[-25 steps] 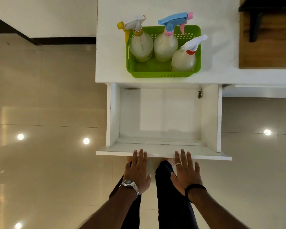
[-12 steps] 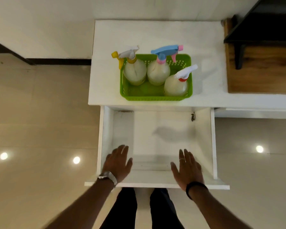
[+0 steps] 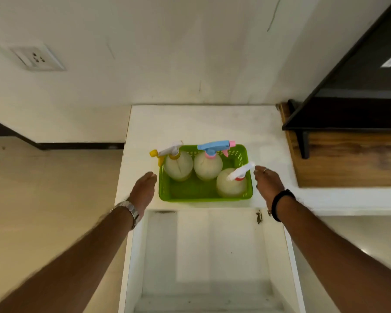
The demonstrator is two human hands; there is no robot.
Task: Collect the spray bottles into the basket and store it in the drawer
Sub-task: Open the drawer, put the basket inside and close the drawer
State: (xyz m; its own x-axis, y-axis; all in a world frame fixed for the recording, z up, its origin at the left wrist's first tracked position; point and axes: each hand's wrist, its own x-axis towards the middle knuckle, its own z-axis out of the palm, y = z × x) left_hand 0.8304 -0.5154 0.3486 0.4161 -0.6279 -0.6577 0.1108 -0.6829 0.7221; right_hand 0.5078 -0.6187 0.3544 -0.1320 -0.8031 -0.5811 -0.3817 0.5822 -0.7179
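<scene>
A green plastic basket [image 3: 190,193] stands on the white counter [image 3: 203,125] near its front edge. Three spray bottles stand upright in it: one with a yellow and white trigger [image 3: 177,164] at back left, one with a blue and pink trigger [image 3: 208,163] at back middle, one with a white and red trigger [image 3: 231,181] at front right. My left hand [image 3: 143,192] is just left of the basket, my right hand [image 3: 265,182] just right of it. Both hands hold nothing, fingers extended, not touching the basket. The white drawer [image 3: 212,256] below stands pulled out and empty.
A wooden box [image 3: 348,161] with a dark shelf [image 3: 348,114] above it sits on the counter to the right. The wall behind carries a socket plate [image 3: 35,58]. Tiled floor [image 3: 43,199] lies to the left.
Both hands have left the drawer front and moved up to either side of the basket. The view has tilted up toward the wall.
</scene>
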